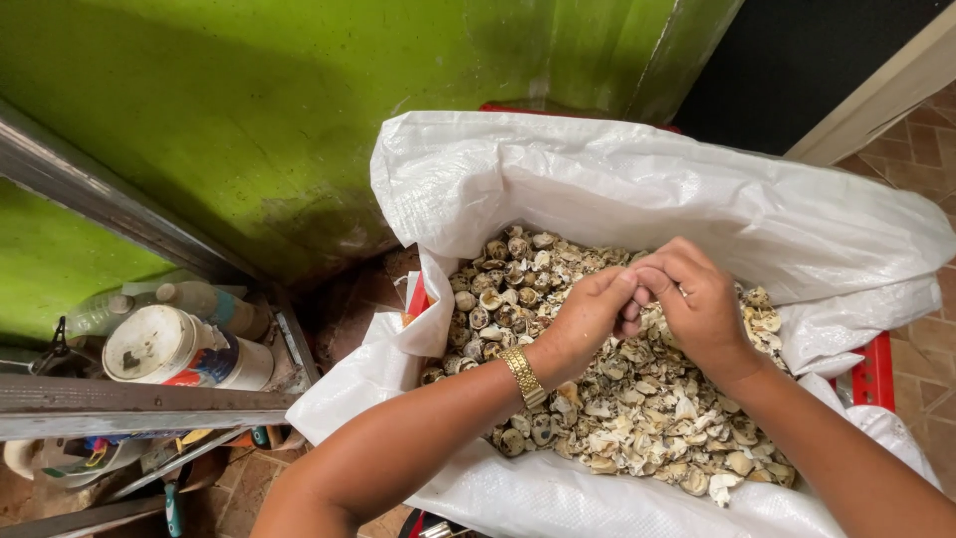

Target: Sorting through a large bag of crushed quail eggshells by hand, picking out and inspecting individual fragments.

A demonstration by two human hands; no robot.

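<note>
White woven plastic forms the sack (597, 189), its mouth rolled back into a thick cuff around a heap of pale, broken shells (637, 399). Both hands meet above the middle of that heap. The left hand (588, 314), with a gold watch (522, 376) on its wrist, has its fingers bunched together and pressed against the right hand (697, 299), whose fingers curl inward with a ring showing on one. They seem to pinch something small between them, perhaps one shell piece, but the fingers hide it.

A red crate (874, 371) shows under the sack at its right side. Left of the sack stands a metal rack (149, 403) holding a white tub (174, 349) on its side and some plastic bottles (199, 299), just beside the sack's cuff. A green wall (249, 100) rises close behind, and brick floor (921, 139) lies at upper right. The sack's far cuff stands high, and the near edge is low under the forearms. Open room lies over the heap's right half.
</note>
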